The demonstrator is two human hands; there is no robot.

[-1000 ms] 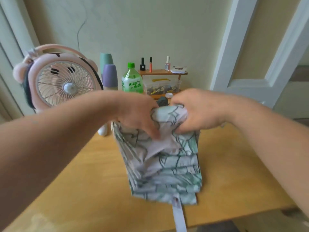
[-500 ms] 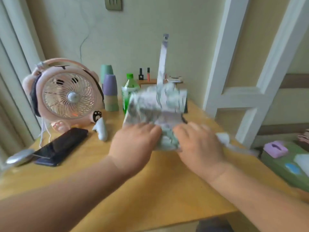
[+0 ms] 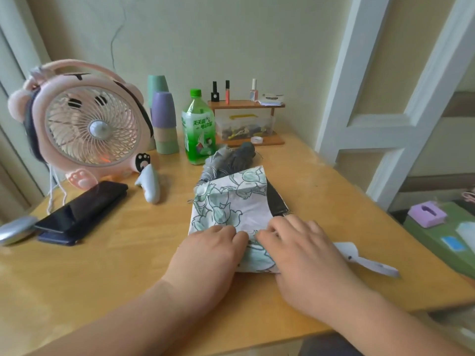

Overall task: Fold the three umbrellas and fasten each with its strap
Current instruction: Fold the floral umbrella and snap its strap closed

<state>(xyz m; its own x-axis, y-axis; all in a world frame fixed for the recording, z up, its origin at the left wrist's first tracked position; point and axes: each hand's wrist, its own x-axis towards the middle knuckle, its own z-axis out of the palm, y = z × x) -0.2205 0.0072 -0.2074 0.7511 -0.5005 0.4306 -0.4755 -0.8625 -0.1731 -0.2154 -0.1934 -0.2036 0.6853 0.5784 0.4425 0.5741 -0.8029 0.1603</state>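
Landing flat on the desk (image 3: 115,253) after its flip in the air, the floral umbrella (image 3: 231,201) lies under the left hand (image 3: 208,250) and right hand (image 3: 300,250), both curled onto its near end, strap (image 3: 365,260) trailing loose rightward, so fastening looks close.

A pale yellow-green wall (image 3: 231,34) with 1 thin crack (image 3: 115,39) stands behind a light wood table (image 3: 102,265). A white panelled door (image 3: 385,122) stands at the right. Soft, even daylight fills the room.

Centre frame: umbrella (image 3: 231,204) on table (image 3: 115,268), left hand (image 3: 208,250) and right hand (image 3: 300,250) on its lower end. Fan (image 3: 87,124) upper left, phone (image 3: 82,209) below it, bottle (image 3: 198,129) behind umbrella.
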